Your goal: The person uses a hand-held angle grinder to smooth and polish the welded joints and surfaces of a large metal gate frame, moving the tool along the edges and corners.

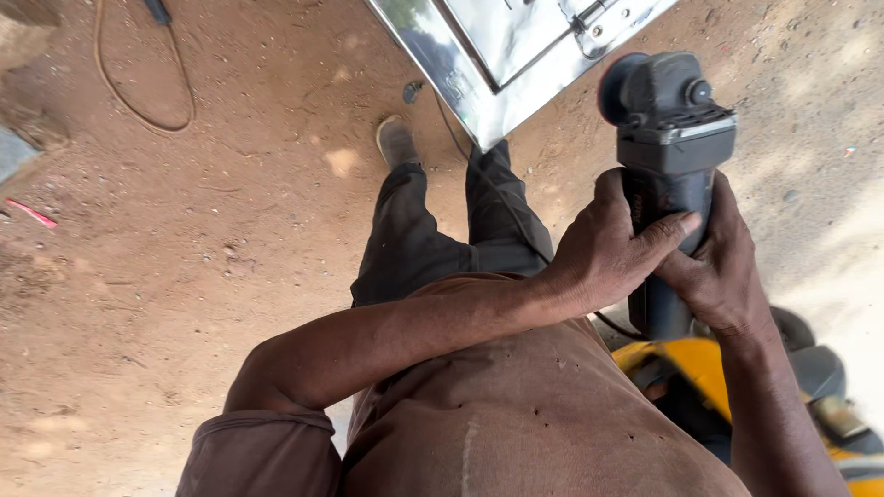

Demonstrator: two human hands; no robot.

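A: so what've we got hold of here?

B: An angle grinder (668, 156), dark grey, disc end up. Our left hand (608, 253) is wrapped round its body, thumb lying across the front. Our right hand (718, 267) is closed on the same body from the other side.

A: And around the grinder?

B: Just above-left of it sits a shiny steel panel (479, 74) on the dirt ground (184, 276). Below the grinder there's something yellow and black (700, 368), probably another tool, can't really tell. A cable (138, 101) loops well off to the grinder's left.
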